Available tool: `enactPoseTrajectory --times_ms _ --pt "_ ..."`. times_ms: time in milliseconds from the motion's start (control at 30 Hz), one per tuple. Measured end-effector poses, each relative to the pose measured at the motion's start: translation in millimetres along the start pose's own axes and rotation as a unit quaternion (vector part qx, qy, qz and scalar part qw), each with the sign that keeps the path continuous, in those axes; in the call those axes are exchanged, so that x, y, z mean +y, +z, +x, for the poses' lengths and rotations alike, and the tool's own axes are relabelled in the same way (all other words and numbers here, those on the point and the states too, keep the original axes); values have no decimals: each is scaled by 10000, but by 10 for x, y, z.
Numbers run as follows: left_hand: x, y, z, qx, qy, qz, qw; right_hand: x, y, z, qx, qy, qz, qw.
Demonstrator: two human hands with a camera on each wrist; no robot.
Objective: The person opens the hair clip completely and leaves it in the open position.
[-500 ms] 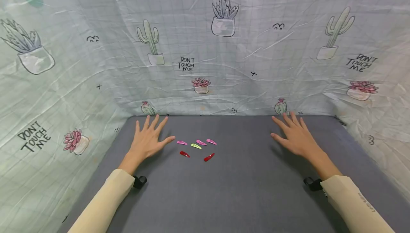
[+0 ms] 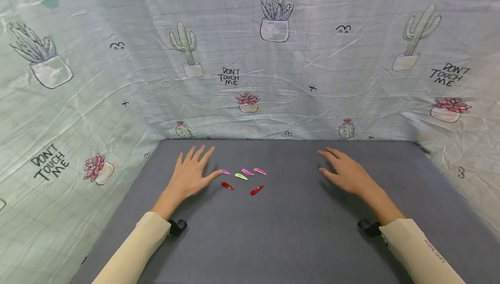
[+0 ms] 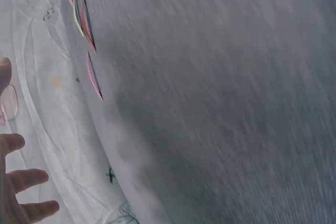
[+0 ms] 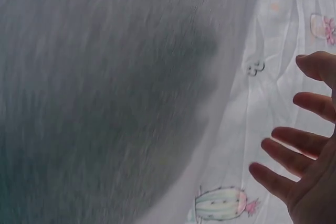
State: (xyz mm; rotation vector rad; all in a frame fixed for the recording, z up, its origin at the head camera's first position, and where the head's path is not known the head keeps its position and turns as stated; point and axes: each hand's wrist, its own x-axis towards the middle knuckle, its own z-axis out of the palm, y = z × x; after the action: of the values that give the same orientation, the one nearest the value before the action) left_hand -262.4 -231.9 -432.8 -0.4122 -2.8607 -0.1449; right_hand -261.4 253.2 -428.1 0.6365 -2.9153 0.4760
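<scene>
Small snap hair clips lie in a loose group on the grey table. A yellow-green clip (image 2: 241, 176) sits beside a pink clip (image 2: 247, 172), with another pink clip (image 2: 259, 171) to its right. Nearer to me are a red clip (image 2: 227, 186) and a second red clip (image 2: 256, 189). My left hand (image 2: 189, 177) hovers left of them, fingers spread; in the head view its thumb tip partly covers the leftmost pink clip (image 2: 225, 172). My right hand (image 2: 347, 173) hangs above the table well to the right, fingers extended, holding nothing.
The grey table (image 2: 289, 232) ends at the back against a hanging cloth (image 2: 297, 110) printed with cacti and lettering. That cloth also walls both sides. Each wrist carries a dark strap, the left strap (image 2: 178, 227) and the right strap (image 2: 369, 227).
Both hands have moved inward. The left thumb has come over the leftmost pink clip in the head view, and the right fingers have drawn closer together. The clips lie as before.
</scene>
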Motion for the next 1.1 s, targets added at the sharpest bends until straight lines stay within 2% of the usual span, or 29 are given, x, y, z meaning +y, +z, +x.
enactPoseTrajectory --times_ms 133,233,500,800,1100 --pt "134 8 10 247 232 -38 9994 -105 59 17 39 -145 197 9997" --pt "231 14 4 302 407 -181 9986 -214 109 34 108 -383 293 9988" --pt "474 17 -16 194 545 -906 9942 -498 173 75 67 -777 517 9956" --pt "729 88 -31 -129 948 -1365 9860 -728 325 175 -263 -946 949 9906" --pt "909 222 -3 -145 1364 -1572 9780 -902 488 318 -447 -1147 1077 9865"
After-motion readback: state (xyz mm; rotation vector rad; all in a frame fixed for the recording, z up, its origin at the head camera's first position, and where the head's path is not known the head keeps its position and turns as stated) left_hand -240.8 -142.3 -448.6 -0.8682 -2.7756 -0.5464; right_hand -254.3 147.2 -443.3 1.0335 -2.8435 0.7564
